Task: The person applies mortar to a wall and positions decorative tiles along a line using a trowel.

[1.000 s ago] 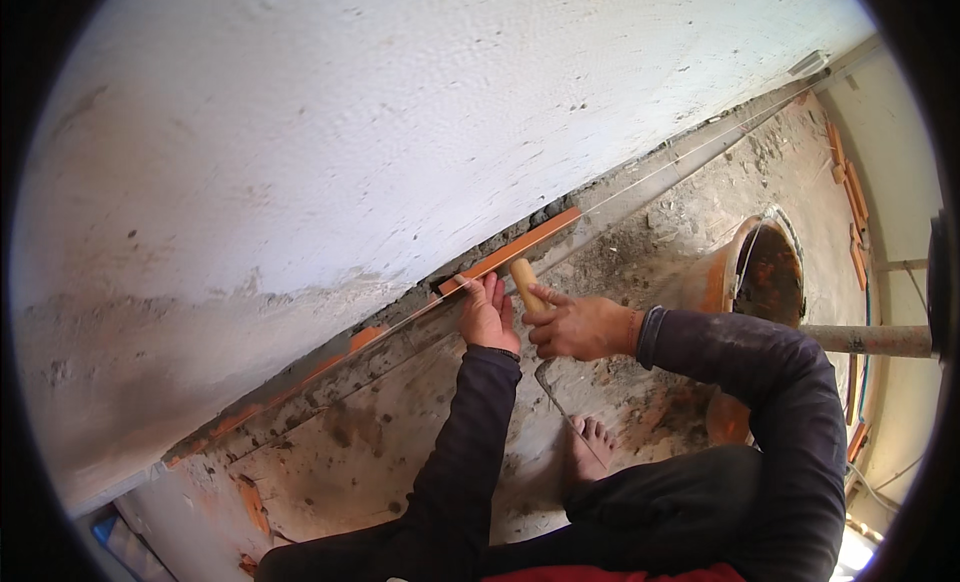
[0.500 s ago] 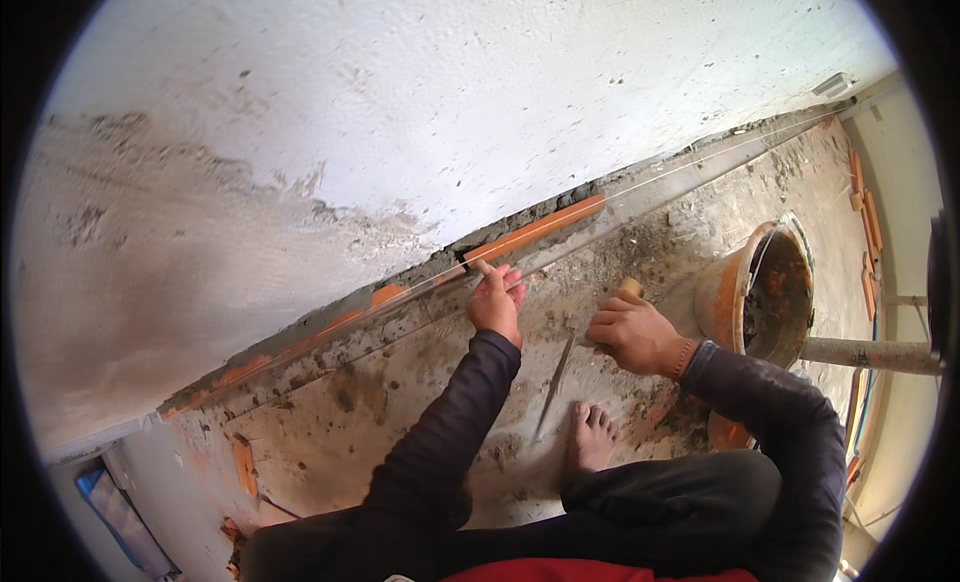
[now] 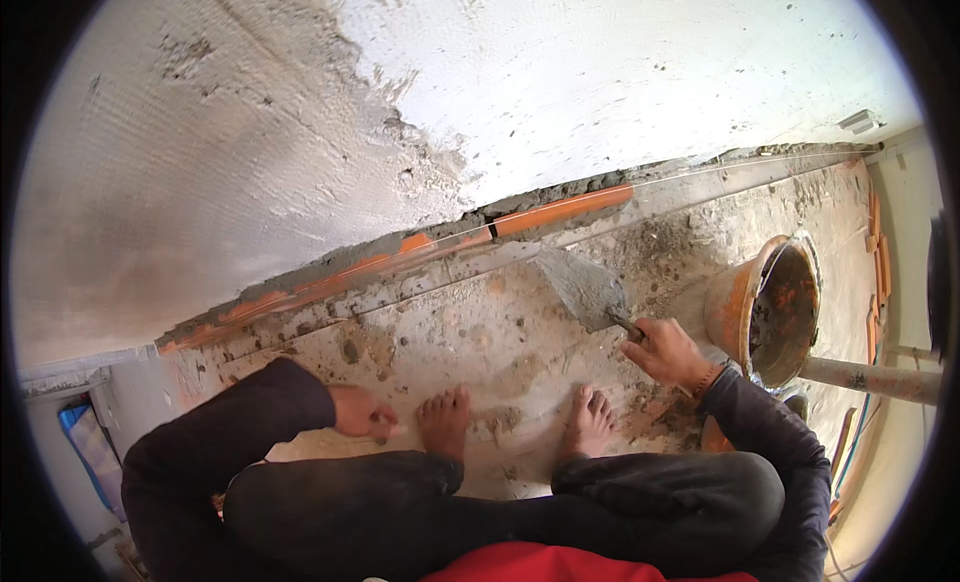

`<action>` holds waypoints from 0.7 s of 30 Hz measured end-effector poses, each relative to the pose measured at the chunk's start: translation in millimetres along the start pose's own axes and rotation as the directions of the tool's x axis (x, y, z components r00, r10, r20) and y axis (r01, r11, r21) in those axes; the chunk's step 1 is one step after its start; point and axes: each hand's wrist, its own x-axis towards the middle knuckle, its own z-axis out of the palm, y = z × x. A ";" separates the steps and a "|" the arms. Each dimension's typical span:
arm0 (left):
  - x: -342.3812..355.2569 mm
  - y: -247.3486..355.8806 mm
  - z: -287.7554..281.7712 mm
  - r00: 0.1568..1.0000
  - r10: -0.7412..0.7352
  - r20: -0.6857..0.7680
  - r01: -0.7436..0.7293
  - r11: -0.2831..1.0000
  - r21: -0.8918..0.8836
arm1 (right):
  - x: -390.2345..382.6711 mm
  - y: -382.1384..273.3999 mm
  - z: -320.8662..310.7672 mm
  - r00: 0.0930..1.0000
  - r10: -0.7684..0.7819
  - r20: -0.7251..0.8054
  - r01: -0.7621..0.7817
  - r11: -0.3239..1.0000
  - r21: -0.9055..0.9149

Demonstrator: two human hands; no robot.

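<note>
My right hand (image 3: 666,354) grips the handle of a trowel (image 3: 585,287), its broad grey blade coated with mortar and pointing toward the wall. Close to my left knee, my left hand (image 3: 364,413) hangs with its fingers curled in; nothing shows in them. Along the foot of the wall lies an orange tile strip (image 3: 562,211), set against rough mortar. A dark gap parts it from a row of mortar-smeared orange strips (image 3: 340,280) to the left. A thin white string (image 3: 700,171) runs taut along this line.
An orange bucket (image 3: 735,300) with mortar-stained insides stands tipped toward the right, beside a pipe (image 3: 870,379). More orange strips (image 3: 882,267) lie by the right wall. My bare feet (image 3: 445,422) rest on the dirty floor (image 3: 500,332) below the plastered wall (image 3: 600,72).
My left hand has drawn back from the string and tile to near my left knee. In my right hand, the trowel has swung so its blade points toward the wall. The view has shifted.
</note>
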 end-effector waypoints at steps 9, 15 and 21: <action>54.1 -7.0 75.7 0.939 0.218 0.267 -0.055 0.860 -0.507 | 30.4 -42.3 -32.7 0.935 0.157 0.319 -0.188 0.980 0.068; 68.4 11.4 68.1 0.913 0.206 0.351 -0.016 0.881 -0.473 | 58.4 -47.1 -11.8 0.821 0.146 0.551 -0.392 0.847 0.358; 54.8 36.5 38.0 0.885 0.180 0.430 0.031 0.898 -0.440 | 83.3 -78.4 -8.8 0.766 0.196 0.612 -0.512 0.762 0.397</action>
